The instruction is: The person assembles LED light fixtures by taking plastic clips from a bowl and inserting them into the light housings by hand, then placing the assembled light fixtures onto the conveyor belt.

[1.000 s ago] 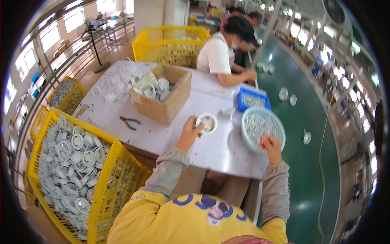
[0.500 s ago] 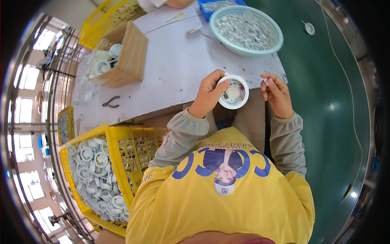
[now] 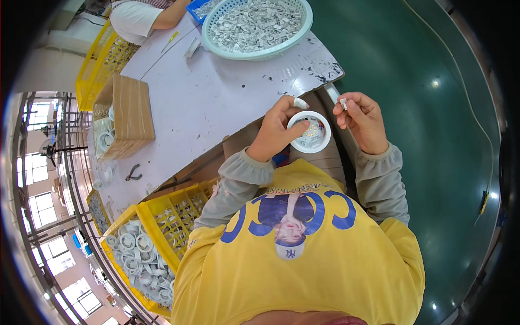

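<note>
My left hand (image 3: 271, 135) grips a round white LED downlight (image 3: 319, 142) by its left side, thumb resting over the face with its ring of small yellow LEDs. One of that hand's fingertips is wrapped in white. Just to the right, my right hand (image 3: 364, 124) pinches a small white block-shaped piece (image 3: 343, 103) between thumb and fingers. The piece is apart from the downlight, and its exact kind is too small to tell. Both hands are above my lap, at the near edge of the white table (image 3: 200, 103).
A pale blue basin (image 3: 306, 27) heaped with small white pieces stands on the table beside a blue tray (image 3: 196, 11). Left are a cardboard box (image 3: 132, 116), pliers (image 3: 133, 172) and a yellow crate (image 3: 162, 219) of white lamp parts. Another person's arm (image 3: 170, 15) reaches in at the far side.
The whole view has turned, shifting table and basin leftward. My left thumb has moved further over the downlight's face. The white piece in my right hand now shows more clearly.
</note>
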Motion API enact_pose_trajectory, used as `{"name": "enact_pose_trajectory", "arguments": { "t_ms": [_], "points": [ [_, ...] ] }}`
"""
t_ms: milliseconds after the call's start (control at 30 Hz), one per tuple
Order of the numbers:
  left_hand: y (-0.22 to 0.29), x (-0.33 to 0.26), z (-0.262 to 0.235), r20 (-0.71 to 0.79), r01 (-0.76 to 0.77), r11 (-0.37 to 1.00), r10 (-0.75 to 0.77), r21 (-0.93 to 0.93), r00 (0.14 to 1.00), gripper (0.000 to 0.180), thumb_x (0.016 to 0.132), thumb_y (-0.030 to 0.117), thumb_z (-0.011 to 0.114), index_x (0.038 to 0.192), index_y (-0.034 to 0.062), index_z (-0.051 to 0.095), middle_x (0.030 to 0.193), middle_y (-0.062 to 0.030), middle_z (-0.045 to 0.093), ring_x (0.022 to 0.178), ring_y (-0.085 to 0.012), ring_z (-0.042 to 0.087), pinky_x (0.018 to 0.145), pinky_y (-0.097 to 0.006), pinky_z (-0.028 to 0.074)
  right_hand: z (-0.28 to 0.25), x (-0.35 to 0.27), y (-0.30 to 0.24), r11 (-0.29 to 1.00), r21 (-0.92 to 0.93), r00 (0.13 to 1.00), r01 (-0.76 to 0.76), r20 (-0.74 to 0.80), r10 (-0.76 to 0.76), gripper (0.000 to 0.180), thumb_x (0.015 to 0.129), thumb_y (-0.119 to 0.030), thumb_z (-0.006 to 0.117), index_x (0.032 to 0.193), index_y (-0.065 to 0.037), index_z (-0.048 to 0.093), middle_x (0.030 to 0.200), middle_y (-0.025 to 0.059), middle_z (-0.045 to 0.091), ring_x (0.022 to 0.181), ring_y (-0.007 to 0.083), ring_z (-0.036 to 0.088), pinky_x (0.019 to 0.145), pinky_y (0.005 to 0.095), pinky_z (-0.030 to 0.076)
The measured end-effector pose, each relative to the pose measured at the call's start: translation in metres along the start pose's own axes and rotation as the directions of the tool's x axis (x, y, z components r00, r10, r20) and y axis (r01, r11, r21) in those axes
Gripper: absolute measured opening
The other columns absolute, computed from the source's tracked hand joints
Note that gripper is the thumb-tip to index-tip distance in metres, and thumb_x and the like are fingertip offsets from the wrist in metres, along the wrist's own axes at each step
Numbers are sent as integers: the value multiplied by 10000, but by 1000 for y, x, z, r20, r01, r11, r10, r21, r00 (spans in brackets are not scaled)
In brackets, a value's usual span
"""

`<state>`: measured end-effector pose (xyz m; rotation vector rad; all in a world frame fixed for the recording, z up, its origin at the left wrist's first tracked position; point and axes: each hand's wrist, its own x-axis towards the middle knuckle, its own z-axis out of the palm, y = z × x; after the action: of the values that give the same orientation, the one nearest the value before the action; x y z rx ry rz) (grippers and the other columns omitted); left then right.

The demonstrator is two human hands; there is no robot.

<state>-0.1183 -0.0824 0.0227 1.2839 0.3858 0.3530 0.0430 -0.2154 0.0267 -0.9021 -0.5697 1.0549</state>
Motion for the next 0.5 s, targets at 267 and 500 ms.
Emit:
{"name": "enact_pose_trajectory", "arguments": {
  "t_ms": [267, 500],
  "points": [
    [5, 15, -9, 108, -44, 988, 28, 146, 994, 129, 810, 66, 585, 903, -8, 536, 855, -41, 592, 772, -55, 537, 646, -198, 435, 13, 4, -10, 763, -572, 923, 302, 376, -84, 99, 819, -59, 560, 859, 26, 589, 1049, 103, 538, 809, 132, 521, 728, 253, 415],
    [-11, 23, 0, -21, -56, 997, 55, -49, 998, 180, 869, 147, 534, 962, -5, 515, 847, -42, 586, 768, -55, 539, 647, -189, 429, 11, 6, -1, 767, -623, 971, 154, 237, -1, 81, 800, -26, 569, 860, 28, 577, 1005, 90, 549, 748, 119, 507, 628, 227, 410]
  ]
}}
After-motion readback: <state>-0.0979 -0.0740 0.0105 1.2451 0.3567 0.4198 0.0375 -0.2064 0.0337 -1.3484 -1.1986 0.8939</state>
